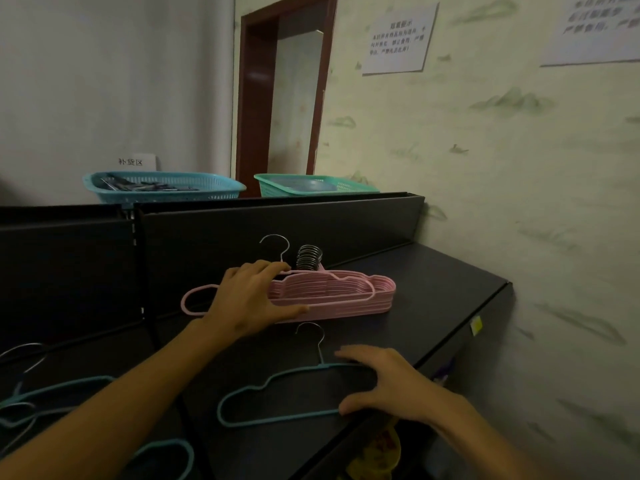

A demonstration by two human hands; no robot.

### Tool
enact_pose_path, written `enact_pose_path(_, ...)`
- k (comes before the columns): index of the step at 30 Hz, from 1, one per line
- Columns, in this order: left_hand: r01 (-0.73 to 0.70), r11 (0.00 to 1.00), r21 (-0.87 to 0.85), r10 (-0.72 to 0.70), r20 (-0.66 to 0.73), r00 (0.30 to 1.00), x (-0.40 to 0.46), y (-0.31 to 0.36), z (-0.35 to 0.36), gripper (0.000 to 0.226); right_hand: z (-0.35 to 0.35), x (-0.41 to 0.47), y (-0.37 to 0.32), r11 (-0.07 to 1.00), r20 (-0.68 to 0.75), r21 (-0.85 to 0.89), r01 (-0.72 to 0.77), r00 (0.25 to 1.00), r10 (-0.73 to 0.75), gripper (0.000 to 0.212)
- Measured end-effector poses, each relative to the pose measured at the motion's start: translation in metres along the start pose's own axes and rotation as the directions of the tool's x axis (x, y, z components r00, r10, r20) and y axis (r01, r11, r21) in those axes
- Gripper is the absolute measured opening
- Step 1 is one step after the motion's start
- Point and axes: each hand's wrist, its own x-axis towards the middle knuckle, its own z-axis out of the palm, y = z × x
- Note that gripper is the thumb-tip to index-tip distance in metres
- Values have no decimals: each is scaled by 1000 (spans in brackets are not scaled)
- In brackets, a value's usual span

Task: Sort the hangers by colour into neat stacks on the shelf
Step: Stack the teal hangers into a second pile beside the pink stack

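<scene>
Pink stack (pixel 346 294): lies on the black shelf (pixel 450 271) against the back panel, hooks bunched, with one pink hanger (pixel 194 299) jutting out leftward under your left hand (pixel 252 299), whose fingers are spread over the stack's left end and grip nothing that I can see. Teal hanger (pixel 277 393): lies flat near the shelf's front edge, alone, your right hand (pixel 388 382) resting fingertips and thumb on its right end, fingers loosely bent. Slide the stray pink hanger flush, hook onto the bunch, and start the teal stack well apart; loose teal hangers (pixel 52 396) wait at left.
</scene>
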Motion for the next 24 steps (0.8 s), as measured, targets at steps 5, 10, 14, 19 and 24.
enact_pose_path(5, 20, 1000, 11, -20, 1, 1000, 17, 14, 17, 82, -36, 3, 17, 987, -244, -32, 158, 956, -161, 70)
enact_pose_path(10, 26, 999, 28, -26, 29, 999, 40, 33, 36, 89, -78, 13, 48, 958, -381, -94, 269, 880, -285, 55)
enact_pose_path(14, 18, 999, 50, -21, 66, 998, 62, 48, 51, 99, -106, 26, 72, 951, -422, -122, 286, 852, -310, 40)
enact_pose_path(19, 28, 997, 70, -35, 101, 994, 80, 57, 68, 103, -126, 41, 100, 945, -435, -119, 303, 840, -324, 35)
enact_pose_path(24, 68, 995, 74, -75, 98, 992, 82, 54, 78, 104, -137, 55, 120, 946, -413, -129, 299, 851, -325, 39)
